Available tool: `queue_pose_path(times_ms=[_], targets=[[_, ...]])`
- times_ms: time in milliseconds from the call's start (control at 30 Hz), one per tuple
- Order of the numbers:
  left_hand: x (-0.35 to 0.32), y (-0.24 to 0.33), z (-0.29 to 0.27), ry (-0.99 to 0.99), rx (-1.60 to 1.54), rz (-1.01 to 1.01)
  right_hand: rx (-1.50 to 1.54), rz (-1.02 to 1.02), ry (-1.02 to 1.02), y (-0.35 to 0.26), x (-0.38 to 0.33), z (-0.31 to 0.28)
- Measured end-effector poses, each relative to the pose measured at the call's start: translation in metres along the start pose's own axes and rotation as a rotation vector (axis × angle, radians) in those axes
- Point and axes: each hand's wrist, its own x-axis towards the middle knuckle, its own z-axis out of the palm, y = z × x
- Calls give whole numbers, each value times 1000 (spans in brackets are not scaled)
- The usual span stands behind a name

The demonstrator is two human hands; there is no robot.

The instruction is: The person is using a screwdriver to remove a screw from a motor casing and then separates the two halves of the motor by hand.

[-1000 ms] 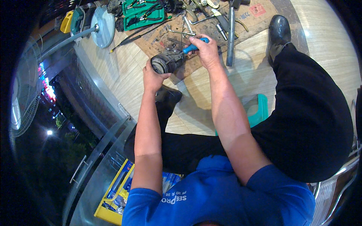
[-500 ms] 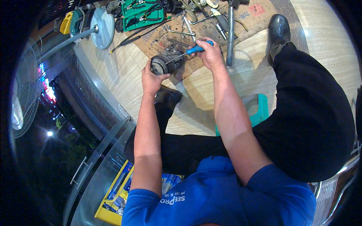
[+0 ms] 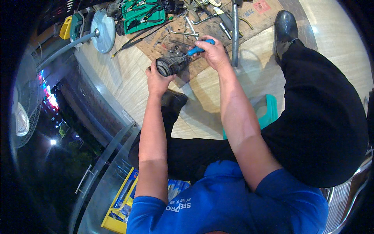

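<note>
Two hands [image 3: 157, 80] [image 3: 212, 52], motor [image 3: 169, 65], screwdriver [image 3: 196, 50], scattered tools [image 3: 144, 13]

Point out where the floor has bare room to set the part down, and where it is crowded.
Bare wood floor lies between the fan base and the left hand; more lies right of the metal pipe, toward the shoe. The cardboard sheet is crowded with tools.

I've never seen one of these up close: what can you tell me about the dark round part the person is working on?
The dark grey, drum-shaped metal part looks worn and greasy. It lies on its side, held off the floor, its round open end facing the left hand, which cups it. The right hand holds a blue-handled screwdriver against it.
</note>
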Motion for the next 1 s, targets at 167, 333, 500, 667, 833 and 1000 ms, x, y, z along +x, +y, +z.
queue_pose_path(times_ms=[167, 333, 500, 667, 833, 1000], targets=[[0, -4, 4, 28, -40, 25, -54, -22, 45, 6, 6, -3], [0, -4, 3, 25, -34, 32, -97, -21, 13, 4, 5, 1], [0, 0, 0, 21, -22, 23, -27, -26, 34, 7, 2, 6], [1, -2, 0, 13, -48, 10, -248, 8, 57, 5, 4, 17], [2, -14, -1, 49, -74, 92, 92, 45, 99, 23, -3, -3], [4, -24, 3, 36, -242, 145, 71, 16, 60, 21, 1, -6]])
